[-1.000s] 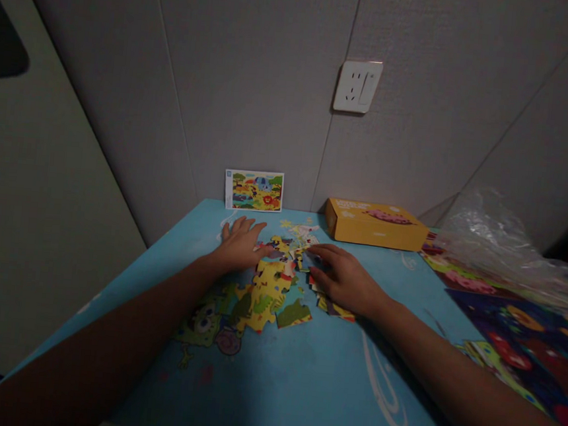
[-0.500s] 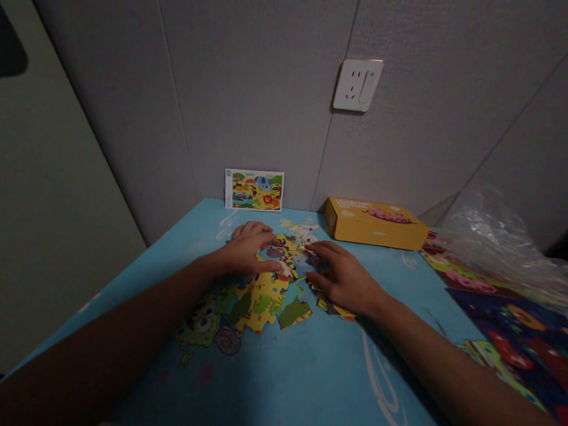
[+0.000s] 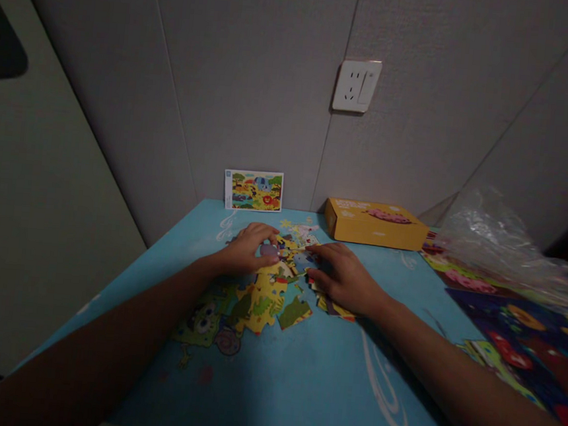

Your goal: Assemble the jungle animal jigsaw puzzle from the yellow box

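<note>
A partly joined jigsaw puzzle in yellow, green and blue lies on the blue table. My left hand is at its upper left, thumb and curled fingers round a puzzle piece with a purple patch. From the right, my right hand grips a bluish puzzle piece by its edge between thumb and fingers. A green-and-yellow puzzle piece lies at the lower right of the joined part. Under my right hand several loose pieces overlap, partly hidden.
A picture card showing animals leans against the wall. To its right sits a yellow box. Clear plastic wrap and dark printed sheets cover the table's right side. A socket is on the wall.
My left hand has come in from the left, its spread fingers curling round a piece at the puzzle's upper left. My right hand has barely moved.
</note>
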The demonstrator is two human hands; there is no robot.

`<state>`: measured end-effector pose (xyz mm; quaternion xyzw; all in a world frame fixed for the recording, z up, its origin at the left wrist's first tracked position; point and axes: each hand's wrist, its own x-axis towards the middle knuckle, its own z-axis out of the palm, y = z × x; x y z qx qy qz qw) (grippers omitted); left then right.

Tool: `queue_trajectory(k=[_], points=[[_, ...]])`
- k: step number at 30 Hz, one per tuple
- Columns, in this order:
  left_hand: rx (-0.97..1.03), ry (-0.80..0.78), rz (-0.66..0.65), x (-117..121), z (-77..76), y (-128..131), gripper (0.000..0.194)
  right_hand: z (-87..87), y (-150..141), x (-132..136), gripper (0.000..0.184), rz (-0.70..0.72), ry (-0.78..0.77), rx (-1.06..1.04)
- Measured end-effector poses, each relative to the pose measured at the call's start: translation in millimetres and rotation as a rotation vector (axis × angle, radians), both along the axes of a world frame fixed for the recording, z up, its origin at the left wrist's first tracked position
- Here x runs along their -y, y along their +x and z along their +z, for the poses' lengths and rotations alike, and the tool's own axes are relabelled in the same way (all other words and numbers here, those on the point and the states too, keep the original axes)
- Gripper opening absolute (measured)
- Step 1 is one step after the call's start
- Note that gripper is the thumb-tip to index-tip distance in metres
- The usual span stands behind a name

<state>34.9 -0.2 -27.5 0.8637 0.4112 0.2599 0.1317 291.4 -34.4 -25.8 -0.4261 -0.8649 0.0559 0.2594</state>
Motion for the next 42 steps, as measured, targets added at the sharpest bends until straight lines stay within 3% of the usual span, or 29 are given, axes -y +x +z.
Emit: queue_trajectory(k=[2,6,8,10,13,15,18,23,31,35,39,42], points=[[0.16,-0.012,0.061,-1,1.6,2,0.02,0.6,1,-1,0.036,-0.033,0.025,-0.023],[0.469,-0.007,0.331,-9,2.7,1,0.022,2.0,3,-4,0.029,-0.152,0.056,-0.04],[0.524,-0.012,0.46,-15,0.2,-3,0.022,2.1,4,-5,0.028,-0.226,0.046,-0.03],[0.435,-0.063,0.564,-20,-3.4,-8,0.023,1.4,5,-6,0.028,-0.296,0.014,-0.003],[0.122,-0.065,0.634,-20,-6.2,-11,0.028,-0.8,6,-8,0.03,-0.376,-0.039,0.055],[-0.039,-0.015,0.616,-16,-5.2,-11,0.03,-2.2,7,-9,0.031,-0.403,-0.052,0.079],[-0.151,-0.013,0.485,-9,-3.0,-7,0.034,-3.2,7,-9,0.033,-0.401,-0.061,0.09],[-0.296,-0.103,0.28,-5,-5.7,-4,0.044,-2.2,4,-6,0.042,-0.242,-0.067,0.047],[-0.219,-0.032,0.11,-3,-7.0,1,0.048,-2.3,-4,6,0.049,0.125,-0.025,0.008],[-0.19,0.006,-0.013,3,-3.2,2,0.053,-3.1,-3,3,0.06,0.231,0.026,-0.064],[-0.224,-0.018,-0.086,10,2.8,5,0.046,-0.3,-1,1,0.064,0.111,0.024,-0.095],[-0.227,-0.028,-0.065,12,5.6,7,0.041,2.8,-1,3,0.054,-0.024,-0.065,-0.062]])
